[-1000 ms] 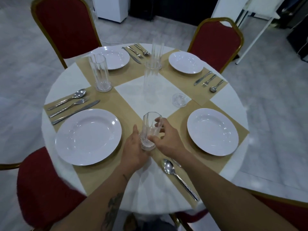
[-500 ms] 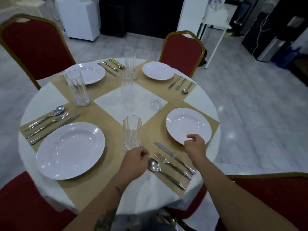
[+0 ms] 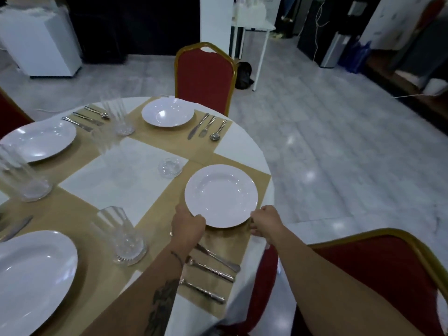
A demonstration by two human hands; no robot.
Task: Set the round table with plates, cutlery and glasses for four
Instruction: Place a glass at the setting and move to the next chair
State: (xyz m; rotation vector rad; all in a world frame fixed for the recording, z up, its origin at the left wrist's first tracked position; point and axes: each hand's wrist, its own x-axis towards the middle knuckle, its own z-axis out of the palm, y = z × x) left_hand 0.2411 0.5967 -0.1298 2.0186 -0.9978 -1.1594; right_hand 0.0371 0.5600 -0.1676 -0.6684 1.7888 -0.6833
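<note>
A white plate [image 3: 221, 195] lies on a tan placemat at the right side of the round table [image 3: 242, 147]. My left hand [image 3: 188, 225] grips its near-left rim and my right hand [image 3: 264, 223] grips its near-right rim. A knife, fork and spoon [image 3: 213, 270] lie on the mat just below my left forearm. A tall ribbed glass [image 3: 121, 235] stands left of my left wrist. Three more white plates [image 3: 167, 112] [image 3: 38, 140] [image 3: 29, 280] sit at the other places, with cutlery [image 3: 207, 129] beside the far one.
A small clear glass dish [image 3: 170, 167] sits near the table's middle. Other tall glasses stand at the left [image 3: 23, 175] and the back [image 3: 118, 117]. Red chairs with gold frames stand behind the table [image 3: 206, 76] and at the near right [image 3: 378, 282].
My left hand left the glass and moved right to the plate's rim. My right hand shifted to the plate's near-right edge. The view swung to the right.
</note>
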